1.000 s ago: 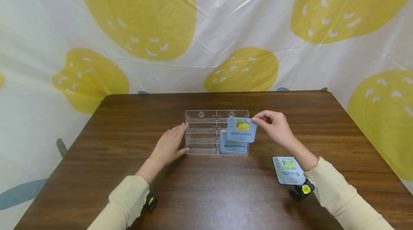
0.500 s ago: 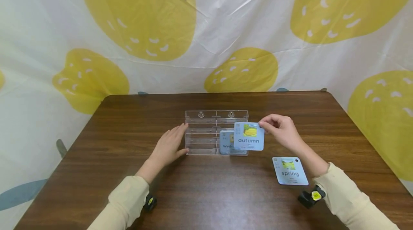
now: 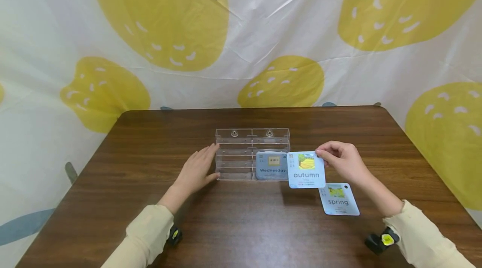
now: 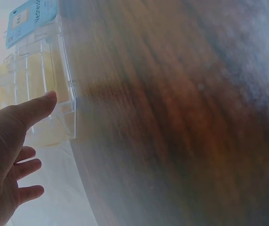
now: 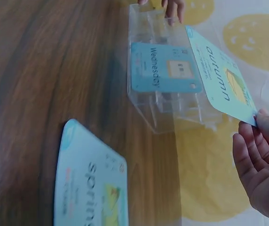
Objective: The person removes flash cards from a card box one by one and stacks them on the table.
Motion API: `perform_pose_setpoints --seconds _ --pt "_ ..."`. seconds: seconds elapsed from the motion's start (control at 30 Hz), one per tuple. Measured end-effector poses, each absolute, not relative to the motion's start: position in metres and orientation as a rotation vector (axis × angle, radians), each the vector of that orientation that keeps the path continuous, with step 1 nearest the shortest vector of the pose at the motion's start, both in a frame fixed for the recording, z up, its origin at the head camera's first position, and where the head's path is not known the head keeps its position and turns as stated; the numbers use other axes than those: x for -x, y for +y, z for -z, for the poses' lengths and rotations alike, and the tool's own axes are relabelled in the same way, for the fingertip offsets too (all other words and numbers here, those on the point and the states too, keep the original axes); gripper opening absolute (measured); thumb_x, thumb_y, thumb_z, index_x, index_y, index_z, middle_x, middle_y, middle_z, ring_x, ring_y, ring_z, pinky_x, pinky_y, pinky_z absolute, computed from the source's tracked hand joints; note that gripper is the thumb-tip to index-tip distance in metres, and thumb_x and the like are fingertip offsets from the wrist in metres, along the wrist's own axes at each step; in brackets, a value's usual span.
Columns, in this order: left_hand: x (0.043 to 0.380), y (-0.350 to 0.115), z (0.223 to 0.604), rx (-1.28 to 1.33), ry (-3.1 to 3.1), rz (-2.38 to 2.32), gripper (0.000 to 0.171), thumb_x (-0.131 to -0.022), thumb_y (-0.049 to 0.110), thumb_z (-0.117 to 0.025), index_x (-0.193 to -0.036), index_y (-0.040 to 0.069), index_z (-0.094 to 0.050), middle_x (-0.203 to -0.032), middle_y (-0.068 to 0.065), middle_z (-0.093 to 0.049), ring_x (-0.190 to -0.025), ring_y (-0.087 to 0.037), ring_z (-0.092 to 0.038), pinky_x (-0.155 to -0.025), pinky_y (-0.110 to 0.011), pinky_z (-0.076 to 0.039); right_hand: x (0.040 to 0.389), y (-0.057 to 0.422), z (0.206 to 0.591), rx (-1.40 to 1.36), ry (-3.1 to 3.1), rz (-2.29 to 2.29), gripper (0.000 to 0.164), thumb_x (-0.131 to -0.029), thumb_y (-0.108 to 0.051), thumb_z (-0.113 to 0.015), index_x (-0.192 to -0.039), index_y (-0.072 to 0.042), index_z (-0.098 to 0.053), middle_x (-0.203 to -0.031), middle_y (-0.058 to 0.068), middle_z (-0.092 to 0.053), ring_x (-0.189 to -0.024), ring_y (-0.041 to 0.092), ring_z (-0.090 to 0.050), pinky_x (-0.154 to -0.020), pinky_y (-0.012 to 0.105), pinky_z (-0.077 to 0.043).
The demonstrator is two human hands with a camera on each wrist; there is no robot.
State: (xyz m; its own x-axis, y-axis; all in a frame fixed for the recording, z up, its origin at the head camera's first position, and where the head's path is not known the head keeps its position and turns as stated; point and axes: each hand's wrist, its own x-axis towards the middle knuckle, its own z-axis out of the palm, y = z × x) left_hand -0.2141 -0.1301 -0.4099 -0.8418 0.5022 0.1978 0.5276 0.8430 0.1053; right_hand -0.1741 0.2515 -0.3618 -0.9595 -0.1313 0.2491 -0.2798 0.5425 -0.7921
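My right hand [image 3: 344,161] pinches the top right corner of a light blue card [image 3: 306,172] printed "autumn", held up in the air just right of a clear acrylic card rack [image 3: 234,163]. In the rack's lower right part stands a "Wednesday" card [image 3: 271,165]. My left hand [image 3: 196,169] has its fingers extended at the rack's left side, fingertips and thumb right at its edge. A "spring" card [image 3: 338,205] lies face up on the table below the "autumn" card, which overlaps its top edge in the head view.
The rack stands on a dark brown wooden table [image 3: 233,226]. Behind it hangs a white cloth [image 3: 211,92] with yellow fruit prints. Black wrist cameras [image 3: 382,241] sit at both cuffs.
My right hand has drawn the "autumn" card right and down, away from in front of the rack, uncovering the "Wednesday" card. The left hand stays in place.
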Motion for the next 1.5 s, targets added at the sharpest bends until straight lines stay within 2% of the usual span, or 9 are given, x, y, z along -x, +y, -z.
perform_pose_setpoints --seconds 0.3,0.6,0.77,1.17,1.5 --pt "0.214 -0.129 0.410 0.802 -2.869 0.227 0.084 -0.077 0.033 -0.071 -0.142 0.004 -0.026 -0.141 -0.016 -0.036 -0.126 -0.030 -0.038 -0.102 -0.050 -0.030 0.163 0.272 0.370 -0.267 -2.653 -1.417 0.018 -0.087 -0.009 -0.060 -0.092 0.008 -0.063 -0.074 0.010 -0.063 -0.057 0.012 -0.056 -0.051 0.025 -0.051" --pt "0.213 -0.129 0.412 0.808 -2.857 0.223 0.084 -0.077 0.034 -0.071 -0.142 0.005 -0.027 -0.140 -0.016 -0.037 -0.127 -0.029 -0.038 -0.103 -0.052 -0.028 0.149 0.290 0.379 -0.186 -2.661 -1.469 0.021 -0.087 -0.007 -0.059 -0.094 0.013 -0.061 -0.070 0.003 -0.062 -0.056 0.009 -0.055 -0.051 0.026 -0.051" --pt "0.213 -0.129 0.413 0.808 -2.853 0.226 0.084 -0.077 0.034 -0.071 -0.142 0.006 -0.026 -0.141 -0.015 -0.036 -0.127 -0.029 -0.037 -0.104 -0.051 -0.027 0.144 0.302 0.386 -0.139 -2.692 -1.453 0.024 -0.088 -0.009 -0.058 -0.096 0.013 -0.061 -0.070 -0.003 -0.062 -0.057 0.007 -0.055 -0.053 0.028 -0.052" --pt "0.215 -0.132 0.412 0.810 -2.835 0.241 0.086 -0.076 0.034 -0.072 -0.142 0.005 -0.026 -0.140 -0.017 -0.037 -0.126 -0.030 -0.038 -0.102 -0.052 -0.030 0.148 0.322 0.397 -0.130 -2.755 -1.533 0.031 -0.090 -0.014 -0.057 -0.099 0.016 -0.059 -0.072 -0.004 -0.062 -0.059 0.007 -0.055 -0.054 0.028 -0.052" --pt "0.214 -0.132 0.412 0.807 -2.849 0.253 0.085 -0.077 0.034 -0.071 -0.142 0.005 -0.026 -0.141 -0.017 -0.036 -0.126 -0.031 -0.038 -0.102 -0.052 -0.031 0.149 0.333 0.411 -0.048 -2.873 -1.542 0.033 -0.089 -0.017 -0.058 -0.101 0.013 -0.060 -0.071 0.001 -0.058 -0.061 0.007 -0.052 -0.055 0.026 -0.052"
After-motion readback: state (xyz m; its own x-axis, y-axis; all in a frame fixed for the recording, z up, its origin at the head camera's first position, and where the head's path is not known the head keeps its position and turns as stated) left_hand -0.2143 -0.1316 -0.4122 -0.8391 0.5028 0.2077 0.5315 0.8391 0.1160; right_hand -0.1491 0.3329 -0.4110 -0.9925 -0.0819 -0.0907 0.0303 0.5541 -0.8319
